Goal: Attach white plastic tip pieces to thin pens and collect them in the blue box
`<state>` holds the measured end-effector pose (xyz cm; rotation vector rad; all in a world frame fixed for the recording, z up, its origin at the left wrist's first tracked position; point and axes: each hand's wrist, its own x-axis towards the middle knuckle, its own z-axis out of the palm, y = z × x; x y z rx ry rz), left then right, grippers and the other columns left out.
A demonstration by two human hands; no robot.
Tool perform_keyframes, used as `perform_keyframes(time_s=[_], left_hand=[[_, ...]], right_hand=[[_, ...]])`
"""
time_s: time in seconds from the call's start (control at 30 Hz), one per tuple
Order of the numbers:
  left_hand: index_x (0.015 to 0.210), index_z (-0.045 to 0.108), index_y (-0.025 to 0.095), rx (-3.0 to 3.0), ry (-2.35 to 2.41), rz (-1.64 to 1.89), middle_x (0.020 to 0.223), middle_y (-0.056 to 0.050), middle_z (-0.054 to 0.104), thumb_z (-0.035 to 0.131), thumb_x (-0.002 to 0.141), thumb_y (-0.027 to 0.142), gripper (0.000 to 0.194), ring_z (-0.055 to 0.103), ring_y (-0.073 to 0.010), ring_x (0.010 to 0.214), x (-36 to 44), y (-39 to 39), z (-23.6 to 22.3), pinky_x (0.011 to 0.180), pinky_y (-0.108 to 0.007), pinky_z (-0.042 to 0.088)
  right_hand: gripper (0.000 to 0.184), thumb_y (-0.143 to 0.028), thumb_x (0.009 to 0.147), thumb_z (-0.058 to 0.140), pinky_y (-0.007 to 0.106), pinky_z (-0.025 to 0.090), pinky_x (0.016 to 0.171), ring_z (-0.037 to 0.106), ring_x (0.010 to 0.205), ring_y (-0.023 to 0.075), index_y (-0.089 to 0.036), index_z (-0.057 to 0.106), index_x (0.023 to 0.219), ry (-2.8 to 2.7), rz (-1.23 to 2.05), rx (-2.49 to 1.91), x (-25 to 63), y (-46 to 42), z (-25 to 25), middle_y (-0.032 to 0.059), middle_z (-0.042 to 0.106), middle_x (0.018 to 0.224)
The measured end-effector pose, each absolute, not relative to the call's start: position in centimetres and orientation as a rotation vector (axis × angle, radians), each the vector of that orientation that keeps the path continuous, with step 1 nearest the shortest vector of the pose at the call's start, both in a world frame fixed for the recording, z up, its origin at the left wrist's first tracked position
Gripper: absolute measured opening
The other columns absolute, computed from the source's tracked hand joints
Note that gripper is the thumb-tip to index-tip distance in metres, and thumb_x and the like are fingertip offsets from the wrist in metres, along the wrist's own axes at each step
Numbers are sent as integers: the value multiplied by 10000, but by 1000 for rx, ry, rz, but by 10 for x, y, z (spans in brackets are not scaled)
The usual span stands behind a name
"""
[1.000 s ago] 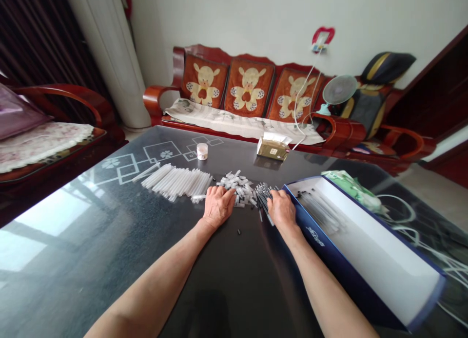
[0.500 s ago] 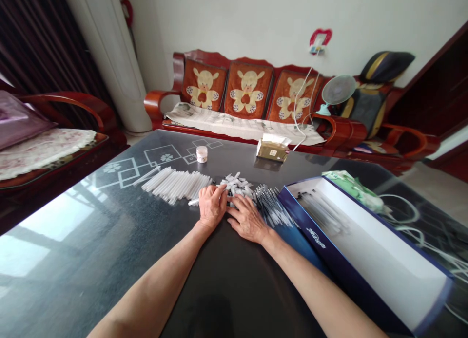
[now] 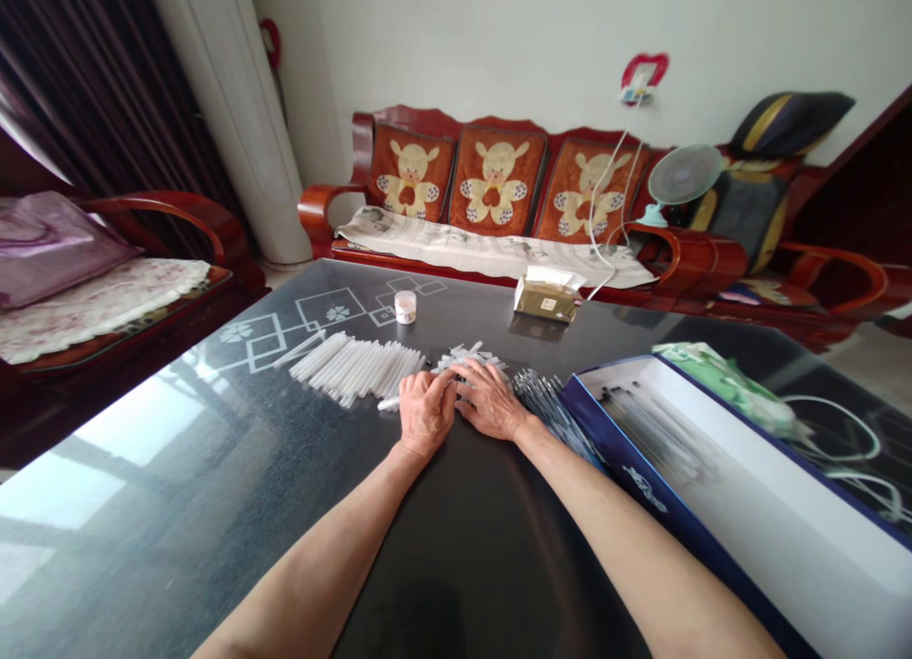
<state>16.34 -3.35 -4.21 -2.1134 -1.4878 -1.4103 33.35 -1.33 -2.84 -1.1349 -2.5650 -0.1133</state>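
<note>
My left hand (image 3: 427,410) is closed over the table, its fingers curled and thumb pressed against them; what they hold, if anything, is hidden. Touching or nearly touching its thumb is my right hand (image 3: 490,399), palm down, fingers apart and stretched toward the left. Just beyond both hands lies a pile of short white pieces like pen caps (image 3: 470,353), partly covered by the right fingers. To the left is a row of long white tubes like pen barrels (image 3: 360,367). Thin dark-and-clear sticks like pen refills (image 3: 548,400) lie right of my right hand.
A long blue box (image 3: 776,483), white inside, holds several thin clear sticks on the right. A green plastic packet (image 3: 727,384) and white cables lie behind it. A small round jar (image 3: 406,307) and a tissue box (image 3: 547,295) stand farther back on the dark glossy table (image 3: 235,469).
The whole view has shifted slightly, so things appear farther right. My right hand has drawn closer to the left, its fingers now over the white cap-like pieces.
</note>
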Motion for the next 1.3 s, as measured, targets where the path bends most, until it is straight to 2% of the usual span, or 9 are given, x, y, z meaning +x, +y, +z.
perform_keyframes(time_s=[0.5, 0.6, 0.7, 0.8, 0.93, 1.0, 1.07, 1.17, 1.3], left_hand=[[1009, 641, 179, -2172, -1415, -1313, 803, -63, 630, 523, 912, 309, 201, 531, -208, 759, 166, -35, -40, 752, -353, 368], [937, 617, 173, -2239, -1330, -1328, 823, -68, 638, 529, 909, 306, 162, 545, -207, 778, 168, -37, -37, 768, -356, 383], [943, 604, 174, -2303, -1231, -1331, 828, -67, 640, 524, 907, 288, 144, 547, -205, 775, 170, -40, -35, 772, -360, 393], [1021, 593, 157, -2367, -1198, -1322, 822, -68, 640, 500, 914, 279, 187, 545, -207, 766, 171, -42, -34, 778, -366, 410], [1179, 552, 155, -2432, -1181, -1299, 946, -100, 649, 489, 907, 269, 302, 576, -235, 891, 172, -47, -28, 875, -418, 417], [1204, 545, 163, -2430, -1134, -1351, 1131, -138, 616, 514, 884, 256, 335, 558, -260, 1051, 172, -50, -25, 955, -455, 392], [1165, 566, 165, -2410, -1131, -1474, 1198, -148, 588, 531, 866, 248, 312, 538, -259, 1113, 171, -52, -23, 974, -445, 398], [979, 617, 172, -2325, -1391, -1768, 971, -96, 648, 514, 887, 293, 183, 599, -201, 923, 170, -51, -25, 856, -353, 470], [978, 629, 179, -2214, -1943, -2220, 773, -25, 649, 479, 911, 438, 307, 615, -143, 703, 167, -40, -30, 721, -280, 498]], right_hand=[[371, -307, 885, 507, 528, 308, 1093, 408, 1317, 293, -201, 611, 1225, -2364, -119, -1032, 333, -2, -23, 121, 539, 1360], [342, -287, 925, 427, 444, 415, 1035, 547, 1179, 245, -189, 638, 1175, -1988, 59, -1058, 329, -21, -14, 127, 630, 1214], [324, -372, 923, 451, 368, 545, 789, 669, 872, 217, -208, 682, 1080, -1584, 482, -1193, 322, -44, -7, 85, 713, 944], [292, -454, 821, 607, 302, 529, 580, 650, 686, 195, -209, 726, 923, -1393, 867, -1274, 316, -60, -5, 38, 712, 776], [260, -429, 695, 733, 282, 505, 564, 607, 617, 163, -203, 734, 823, -1266, 1015, -1262, 314, -63, -11, 5, 691, 707], [269, -430, 678, 745, 281, 503, 571, 603, 604, 159, -202, 726, 819, -1165, 1019, -1233, 315, -60, -14, -1, 679, 674], [290, -438, 668, 753, 281, 511, 590, 623, 635, 164, -199, 706, 825, -1017, 974, -1201, 316, -57, -16, 3, 684, 690], [328, -439, 658, 757, 282, 530, 622, 653, 693, 167, -192, 664, 851, -814, 957, -1135, 314, -57, -19, 16, 701, 762], [281, -421, 693, 732, 287, 536, 636, 652, 677, 163, -190, 644, 827, -974, 1038, -1118, 301, -67, -25, 9, 688, 734]])
